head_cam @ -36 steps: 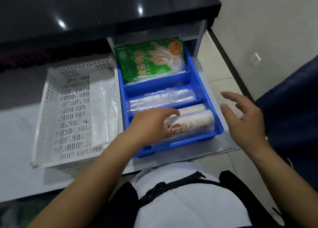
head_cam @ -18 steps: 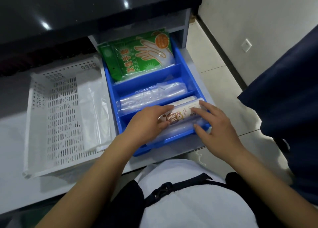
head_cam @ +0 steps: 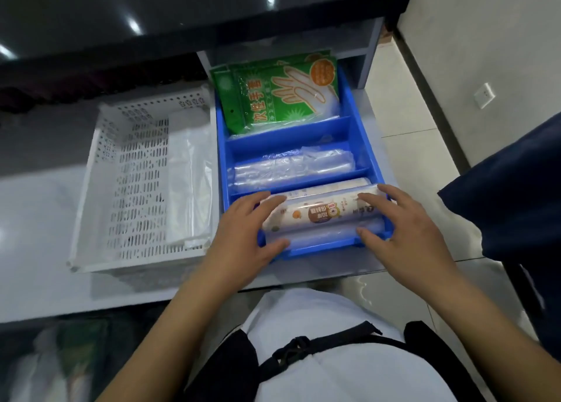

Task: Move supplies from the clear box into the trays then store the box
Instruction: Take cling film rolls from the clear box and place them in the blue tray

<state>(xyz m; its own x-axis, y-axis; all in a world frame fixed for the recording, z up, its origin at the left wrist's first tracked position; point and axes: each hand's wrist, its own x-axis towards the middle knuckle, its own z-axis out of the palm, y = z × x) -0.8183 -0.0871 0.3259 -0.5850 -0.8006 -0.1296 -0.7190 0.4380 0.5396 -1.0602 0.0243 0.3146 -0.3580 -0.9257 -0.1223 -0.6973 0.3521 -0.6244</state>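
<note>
We look down on a pale grey shelf that crosses the middle of the frame, under a glossy black countertop filling the upper left. Light floor tiles and a white wall with a socket plate take the right side, and a dark navy cloth mass enters from the right edge.

At centre left sits a white perforated basket with a clear plastic bag lying along its right wall. Just beside it, at centre, stands a blue divided tray with three compartments. The farthest one holds green packets of disposable gloves, leaning tilted. The middle one holds clear plastic rolls. The nearest one holds a printed roll of cling film, white with brown and orange labels, lying crosswise on top of another clear roll, with a third roll end showing behind it.

Our left hand curls over the film roll's left end, fingers on top and thumb at the tray's front edge. Our right hand rests on the right end, fingers spread slightly apart, thumb on the clear roll below.

At the lower left, blurred packets show through a clear box.
</note>
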